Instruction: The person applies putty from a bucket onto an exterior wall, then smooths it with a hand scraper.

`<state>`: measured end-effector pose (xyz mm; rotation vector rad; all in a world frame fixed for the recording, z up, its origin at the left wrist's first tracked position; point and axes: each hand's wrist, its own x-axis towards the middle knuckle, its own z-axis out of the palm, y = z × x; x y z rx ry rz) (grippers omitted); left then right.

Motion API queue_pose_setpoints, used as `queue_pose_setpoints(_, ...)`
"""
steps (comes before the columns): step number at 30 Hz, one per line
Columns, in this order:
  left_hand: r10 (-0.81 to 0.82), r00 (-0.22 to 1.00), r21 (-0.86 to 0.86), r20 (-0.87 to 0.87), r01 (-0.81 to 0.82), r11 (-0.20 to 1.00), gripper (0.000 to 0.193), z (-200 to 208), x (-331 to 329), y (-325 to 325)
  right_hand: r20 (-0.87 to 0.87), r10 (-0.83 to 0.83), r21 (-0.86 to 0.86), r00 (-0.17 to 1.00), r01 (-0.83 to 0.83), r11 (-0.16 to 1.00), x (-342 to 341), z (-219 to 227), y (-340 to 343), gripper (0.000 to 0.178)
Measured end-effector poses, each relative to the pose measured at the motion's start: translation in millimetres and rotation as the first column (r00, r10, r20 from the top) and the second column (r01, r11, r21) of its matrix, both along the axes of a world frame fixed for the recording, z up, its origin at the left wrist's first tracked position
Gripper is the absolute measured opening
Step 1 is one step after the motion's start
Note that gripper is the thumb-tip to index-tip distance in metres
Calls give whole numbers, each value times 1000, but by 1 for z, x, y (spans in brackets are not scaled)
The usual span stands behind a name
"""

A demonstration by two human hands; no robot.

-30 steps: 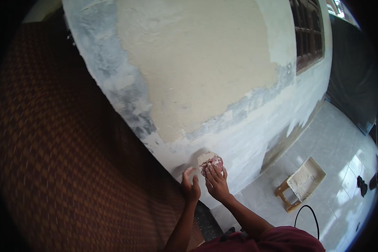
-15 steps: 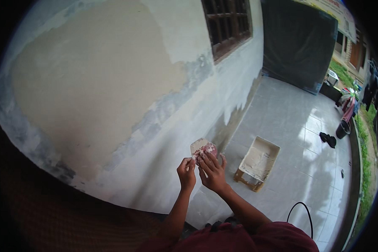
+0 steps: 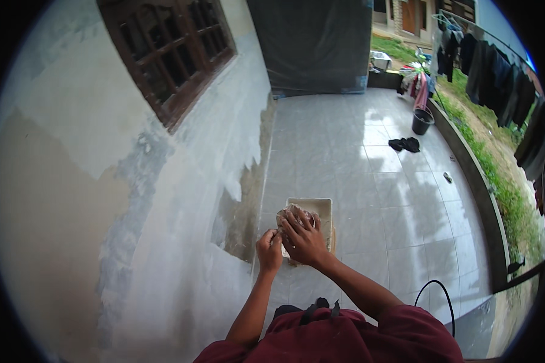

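Observation:
My left hand (image 3: 269,249) pinches the near left edge of a flat, putty-smeared tool (image 3: 281,219). Over the top of it lies my right hand (image 3: 303,239), fingers slightly apart and bent round it, with putty on the fingertips. Most of the tool is hidden under that hand, so its exact kind does not show. Both hands are held in front of a cream rectangular tray (image 3: 327,206) of putty, which they partly cover. The tray rests on a low yellowish-brown stool (image 3: 333,241).
Along the left runs a patchy, part-plastered wall (image 3: 181,193) with a brown barred window (image 3: 178,54). Grey floor tiles (image 3: 369,224) extend ahead to a dark sheet (image 3: 312,48). A black cloth (image 3: 404,144), a dark bucket (image 3: 422,122) and a low kerb (image 3: 475,175) are at right.
My view has turned right, so the wall and window shift left and the tray now appears behind my hands. My right hand covers more of the tool than before.

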<state>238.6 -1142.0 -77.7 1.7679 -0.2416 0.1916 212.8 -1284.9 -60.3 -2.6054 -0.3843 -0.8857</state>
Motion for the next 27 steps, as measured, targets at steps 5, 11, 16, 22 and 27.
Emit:
queue_pose_setpoints(5,-132,983,135,-129,149,980,19,-62,27,-34,-168,-92,-32,981,88,996,12,-57,-39,49)
queue_pose_setpoints(11,-313,863,118,-398,386,915,22,-133,60,-56,-366,-216,38,905,246,968,19,-129,-54,45)
queue_pose_setpoints(16,-396,687,25,-609,516,856,30,-224,73,-40,-711,-234,113,663,436,893,24,-210,-44,39)
queue_pose_setpoints(22,-266,747,466,-609,608,642,44,-292,109,-12,-894,-260,52,365,660,750,54,-294,-37,34)
queue_pose_setpoints(27,-428,800,596,-421,599,534,57,-320,160,-32,-847,-425,-35,319,765,643,108,-353,-45,35)
